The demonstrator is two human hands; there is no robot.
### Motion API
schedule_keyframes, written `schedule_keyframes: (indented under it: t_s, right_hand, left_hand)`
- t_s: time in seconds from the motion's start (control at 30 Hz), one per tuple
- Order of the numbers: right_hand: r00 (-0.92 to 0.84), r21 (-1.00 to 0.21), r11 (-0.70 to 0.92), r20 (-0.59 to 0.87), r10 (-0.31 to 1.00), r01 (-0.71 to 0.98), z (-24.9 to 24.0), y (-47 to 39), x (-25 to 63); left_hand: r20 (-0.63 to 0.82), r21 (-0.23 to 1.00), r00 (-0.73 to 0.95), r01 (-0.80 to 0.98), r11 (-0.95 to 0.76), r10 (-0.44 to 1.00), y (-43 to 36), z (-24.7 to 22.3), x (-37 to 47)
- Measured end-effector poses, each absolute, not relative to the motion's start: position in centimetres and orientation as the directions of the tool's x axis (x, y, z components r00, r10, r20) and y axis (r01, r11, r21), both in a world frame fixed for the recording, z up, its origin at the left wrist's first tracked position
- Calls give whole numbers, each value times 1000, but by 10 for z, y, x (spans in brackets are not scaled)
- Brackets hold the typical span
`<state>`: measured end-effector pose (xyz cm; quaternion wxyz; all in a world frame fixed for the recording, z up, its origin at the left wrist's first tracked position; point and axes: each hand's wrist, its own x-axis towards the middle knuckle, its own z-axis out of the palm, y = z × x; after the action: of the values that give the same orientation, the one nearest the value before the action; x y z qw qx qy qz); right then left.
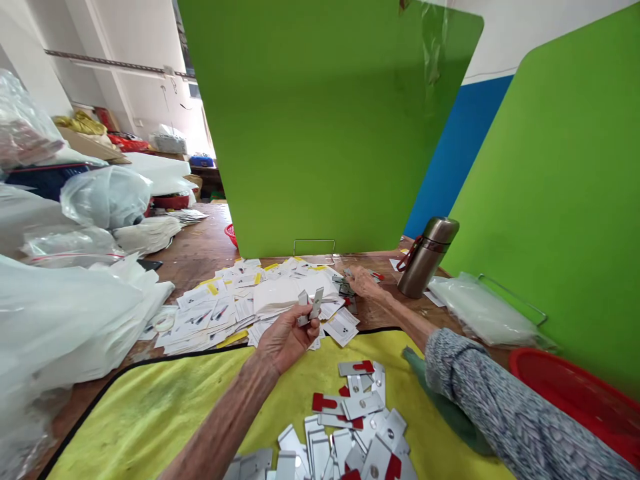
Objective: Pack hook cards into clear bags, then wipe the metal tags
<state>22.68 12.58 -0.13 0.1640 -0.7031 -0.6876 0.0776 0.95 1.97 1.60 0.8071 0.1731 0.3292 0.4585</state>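
Observation:
My left hand (287, 340), above the near edge of the paper cards, holds two small flat metal plates (317, 304) upright between thumb and fingers. Further back, my right hand (367, 283) reaches to a small heap of dark and metallic pieces (345, 288) beside the cards. Its fingers look closed at the heap, but what they grip is too small to make out. A pile of silver metal plates (363, 404), some with red parts, lies on the yellow cloth (200, 393) nearest me. Printed cards (200, 320) and a white stack (275, 295) spread behind the cloth.
A green board (320, 133) stands across the back, with another (560, 200) at right. A steel flask (427, 260) is beyond my right forearm. Plastic bags (480, 303) and a red basket (575, 393) are on the right. White sheets and bags (65, 313) crowd the left.

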Motion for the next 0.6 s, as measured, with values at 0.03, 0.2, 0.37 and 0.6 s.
schedule_keyframes:
  t_s: [0.03,0.2,0.37,0.6]
  right_hand:
    - [39,-349,-4,95,995,937,-3,130,224]
    - [44,-450,-29,24,999,893,-8,133,218]
    - [78,-606,-59,4,997,793,0,127,213]
    - [19,-883,-12,-4,1000,468,31,102,205]
  left_hand:
    - [-365,602,343,-622,501,865,20,16,10]
    - [-282,710,227,-604,362,932,20,14,14]
    - [-222,764,206,-571,301,953,19,11,15]
    - [-200,795,188,-542,272,962,23,8,12]
